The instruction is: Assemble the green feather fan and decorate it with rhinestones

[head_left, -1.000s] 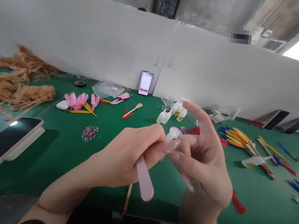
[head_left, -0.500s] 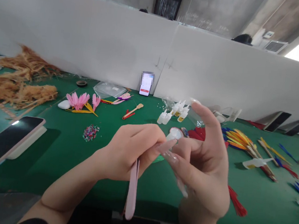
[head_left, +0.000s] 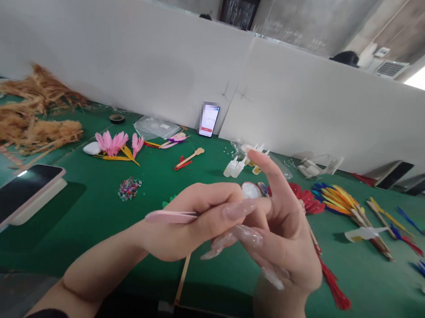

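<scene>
One slim, flat pink tool (head_left: 168, 217) points leftward, crosswise, clasped in the left hand (head_left: 201, 228); the half-curled right hand (head_left: 287, 238) touches that hand, any grasp hidden.

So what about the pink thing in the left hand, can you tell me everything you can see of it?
The pink thing is slim, smooth and pale, with a rounded end; it looks like tweezers, material unclear. It lies nearly level in the left hand, its rounded end pointing left. The hand hides the rest.
</scene>
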`<move>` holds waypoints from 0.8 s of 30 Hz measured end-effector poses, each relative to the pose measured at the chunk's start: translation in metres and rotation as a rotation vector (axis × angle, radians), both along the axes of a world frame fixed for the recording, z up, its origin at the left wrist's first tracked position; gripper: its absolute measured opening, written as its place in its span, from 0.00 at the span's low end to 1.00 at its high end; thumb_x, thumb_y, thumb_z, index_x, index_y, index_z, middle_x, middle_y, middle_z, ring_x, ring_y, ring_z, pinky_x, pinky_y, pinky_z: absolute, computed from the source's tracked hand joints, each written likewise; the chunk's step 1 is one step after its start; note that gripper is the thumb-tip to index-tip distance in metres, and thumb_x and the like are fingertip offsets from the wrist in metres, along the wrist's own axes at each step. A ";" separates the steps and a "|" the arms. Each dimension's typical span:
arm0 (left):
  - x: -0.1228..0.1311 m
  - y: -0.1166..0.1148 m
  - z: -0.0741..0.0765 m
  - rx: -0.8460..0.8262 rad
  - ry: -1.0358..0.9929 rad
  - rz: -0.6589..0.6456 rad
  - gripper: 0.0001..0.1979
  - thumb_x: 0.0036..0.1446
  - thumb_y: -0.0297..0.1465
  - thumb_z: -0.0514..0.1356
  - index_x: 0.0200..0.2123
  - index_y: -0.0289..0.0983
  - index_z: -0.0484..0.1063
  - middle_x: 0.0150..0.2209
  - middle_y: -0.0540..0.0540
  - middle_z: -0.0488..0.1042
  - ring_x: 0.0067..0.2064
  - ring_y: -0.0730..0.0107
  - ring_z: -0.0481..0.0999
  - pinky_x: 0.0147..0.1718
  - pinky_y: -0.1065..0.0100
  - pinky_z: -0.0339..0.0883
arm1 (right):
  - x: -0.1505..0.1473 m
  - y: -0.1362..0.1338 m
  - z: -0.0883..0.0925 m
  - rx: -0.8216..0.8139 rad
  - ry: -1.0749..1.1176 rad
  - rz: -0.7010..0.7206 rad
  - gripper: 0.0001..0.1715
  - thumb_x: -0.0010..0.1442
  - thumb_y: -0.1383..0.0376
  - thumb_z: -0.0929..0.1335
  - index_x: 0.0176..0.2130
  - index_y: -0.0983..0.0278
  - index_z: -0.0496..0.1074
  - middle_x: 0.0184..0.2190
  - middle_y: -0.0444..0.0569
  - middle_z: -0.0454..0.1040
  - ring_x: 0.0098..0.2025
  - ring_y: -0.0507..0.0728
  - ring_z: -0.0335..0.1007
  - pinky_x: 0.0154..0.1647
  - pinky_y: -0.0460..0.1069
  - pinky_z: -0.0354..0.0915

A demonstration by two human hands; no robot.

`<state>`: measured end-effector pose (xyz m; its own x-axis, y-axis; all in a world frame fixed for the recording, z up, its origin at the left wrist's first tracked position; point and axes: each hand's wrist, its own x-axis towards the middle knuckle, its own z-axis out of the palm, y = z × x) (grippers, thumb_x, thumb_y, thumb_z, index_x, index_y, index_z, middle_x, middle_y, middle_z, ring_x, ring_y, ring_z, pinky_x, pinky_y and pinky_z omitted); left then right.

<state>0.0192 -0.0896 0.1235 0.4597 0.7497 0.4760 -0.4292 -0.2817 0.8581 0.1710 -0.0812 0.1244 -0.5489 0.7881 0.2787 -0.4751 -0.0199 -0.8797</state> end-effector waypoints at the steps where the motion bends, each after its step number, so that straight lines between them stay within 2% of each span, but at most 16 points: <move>1: 0.000 0.001 -0.001 -0.033 -0.030 -0.048 0.16 0.68 0.32 0.52 0.25 0.35 0.59 0.20 0.55 0.59 0.21 0.84 0.59 0.19 0.82 0.57 | 0.000 0.000 0.000 -0.010 0.006 0.010 0.38 0.56 0.71 0.72 0.60 0.50 0.59 0.13 0.28 0.58 0.11 0.43 0.49 0.21 0.42 0.68; 5: 0.003 0.001 -0.003 -0.143 -0.127 -0.165 0.15 0.68 0.31 0.52 0.26 0.35 0.60 0.21 0.55 0.56 0.21 0.84 0.58 0.18 0.84 0.56 | 0.001 0.001 0.003 -0.036 0.025 0.037 0.37 0.57 0.73 0.72 0.59 0.49 0.60 0.13 0.28 0.59 0.11 0.43 0.51 0.20 0.41 0.67; 8: 0.004 0.000 -0.004 -0.186 -0.169 -0.179 0.16 0.68 0.32 0.52 0.26 0.35 0.59 0.20 0.56 0.55 0.20 0.85 0.57 0.17 0.84 0.53 | 0.002 0.002 0.003 -0.024 0.013 0.050 0.37 0.56 0.71 0.72 0.60 0.49 0.59 0.12 0.28 0.59 0.11 0.43 0.50 0.17 0.39 0.62; 12: 0.000 0.005 -0.002 -0.148 -0.150 -0.168 0.18 0.69 0.32 0.51 0.25 0.35 0.57 0.19 0.56 0.54 0.18 0.86 0.55 0.15 0.83 0.50 | 0.006 0.002 0.001 0.003 -0.017 0.083 0.39 0.56 0.70 0.73 0.61 0.49 0.58 0.12 0.27 0.55 0.10 0.43 0.48 0.13 0.38 0.55; 16: -0.011 0.010 0.002 0.014 -0.148 0.012 0.18 0.69 0.33 0.49 0.24 0.36 0.57 0.19 0.56 0.52 0.17 0.85 0.53 0.14 0.81 0.49 | 0.009 -0.001 0.001 0.026 -0.004 0.033 0.40 0.55 0.68 0.73 0.61 0.49 0.57 0.13 0.27 0.52 0.10 0.42 0.45 0.13 0.38 0.52; 20: -0.015 0.006 0.006 0.130 0.097 0.204 0.17 0.68 0.32 0.51 0.24 0.36 0.58 0.19 0.55 0.57 0.20 0.82 0.58 0.17 0.78 0.54 | 0.008 -0.003 0.007 0.001 -0.056 -0.030 0.41 0.56 0.72 0.72 0.62 0.50 0.56 0.12 0.27 0.53 0.10 0.42 0.46 0.14 0.39 0.53; 24: -0.014 0.001 0.006 0.243 0.297 0.306 0.17 0.68 0.31 0.51 0.24 0.37 0.59 0.21 0.54 0.60 0.22 0.80 0.60 0.19 0.76 0.56 | 0.005 -0.006 0.011 -0.031 -0.126 -0.118 0.47 0.54 0.71 0.72 0.65 0.52 0.51 0.13 0.27 0.53 0.13 0.44 0.47 0.17 0.41 0.56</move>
<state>0.0054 -0.0884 0.1296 0.3782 0.7551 0.5355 -0.0422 -0.5638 0.8248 0.1760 -0.0874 0.1359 -0.4810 0.8564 0.1879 -0.3619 0.0013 -0.9322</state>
